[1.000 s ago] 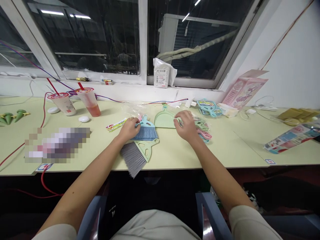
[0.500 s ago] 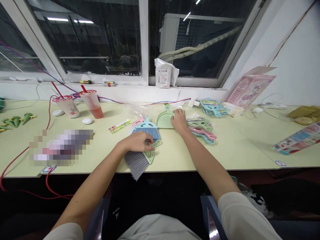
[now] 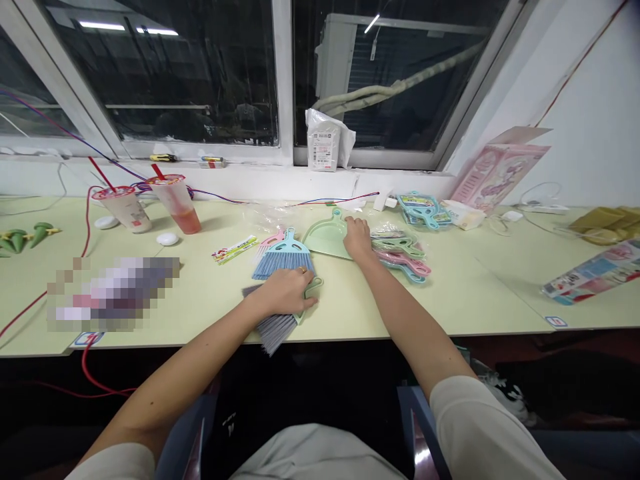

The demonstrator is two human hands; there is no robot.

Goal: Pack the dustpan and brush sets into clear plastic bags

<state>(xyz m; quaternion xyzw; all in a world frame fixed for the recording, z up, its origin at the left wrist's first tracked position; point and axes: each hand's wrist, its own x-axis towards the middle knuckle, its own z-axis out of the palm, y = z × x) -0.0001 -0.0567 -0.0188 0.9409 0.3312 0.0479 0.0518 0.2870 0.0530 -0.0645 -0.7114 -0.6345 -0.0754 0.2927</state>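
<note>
My left hand (image 3: 289, 291) is closed around the green handle end of a small brush with grey bristles (image 3: 277, 332), which lies near the table's front edge. Just behind it are a blue brush (image 3: 284, 259) and a partly covered pink brush (image 3: 269, 241). My right hand (image 3: 358, 238) grips the right side of a light green dustpan (image 3: 327, 238), its fingers curled over the edge. Right of that hand sits a pile of wrapped green, pink and blue dustpan sets (image 3: 400, 255).
Two drink cups (image 3: 176, 205) with red straws stand at the left back. Wrapped blue sets (image 3: 424, 211) lie at the back right, near a pink box (image 3: 500, 175). A flat colourful package (image 3: 595, 272) rests far right. Red cable runs along the left.
My left hand has spread further over the brush's green part and grasps it. The dustpan has turned slightly, its left side shifting left, with my right hand still on it.
</note>
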